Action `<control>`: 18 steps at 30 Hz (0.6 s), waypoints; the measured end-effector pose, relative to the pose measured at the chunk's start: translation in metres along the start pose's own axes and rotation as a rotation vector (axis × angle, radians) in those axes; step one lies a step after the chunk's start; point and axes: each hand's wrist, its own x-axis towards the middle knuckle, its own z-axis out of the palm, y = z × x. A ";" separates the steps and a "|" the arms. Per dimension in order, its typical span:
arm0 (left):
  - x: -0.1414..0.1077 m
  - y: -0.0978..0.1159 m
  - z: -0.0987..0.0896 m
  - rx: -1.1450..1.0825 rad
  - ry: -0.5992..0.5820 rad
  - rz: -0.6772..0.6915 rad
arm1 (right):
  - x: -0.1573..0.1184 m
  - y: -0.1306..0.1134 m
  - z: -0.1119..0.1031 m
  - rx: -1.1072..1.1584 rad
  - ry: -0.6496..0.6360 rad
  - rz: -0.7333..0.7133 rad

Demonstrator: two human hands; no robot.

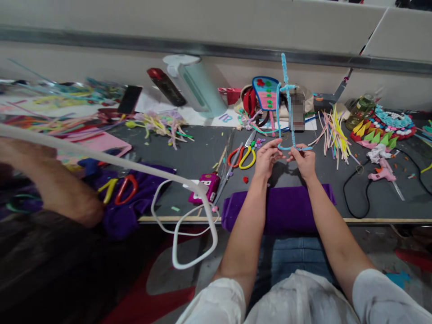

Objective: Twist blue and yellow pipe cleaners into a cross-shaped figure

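Observation:
A light blue pipe-cleaner frame stands upright above the grey table, with a twisted crosspiece near its top and a bent lower edge. My left hand pinches its lower left corner. With thumb and fingers, my right hand grips the bottom strip, whose loose end sticks out to the right. Both forearms pass over a folded purple cloth at the table's front edge. Scissors with red and yellow handles lie left of my left hand. Behind the frame is a pink and blue pipe-cleaner piece.
At right are a pink glue gun with a black cord and a bundle of pipe cleaners. A pale jug stands at the back. White cable loops over the front left edge, near a purple power strip and another person's arm.

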 end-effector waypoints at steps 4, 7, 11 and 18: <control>0.001 -0.005 -0.003 0.155 -0.007 0.088 | 0.000 -0.003 -0.002 -0.027 0.011 -0.023; 0.004 -0.009 -0.005 0.283 0.030 0.176 | -0.001 -0.003 -0.002 -0.029 0.017 -0.031; 0.007 -0.012 -0.010 0.402 0.051 0.277 | -0.001 -0.003 -0.002 -0.017 0.015 -0.037; 0.005 -0.010 -0.005 0.347 0.058 0.315 | 0.002 0.003 -0.003 0.076 0.047 -0.002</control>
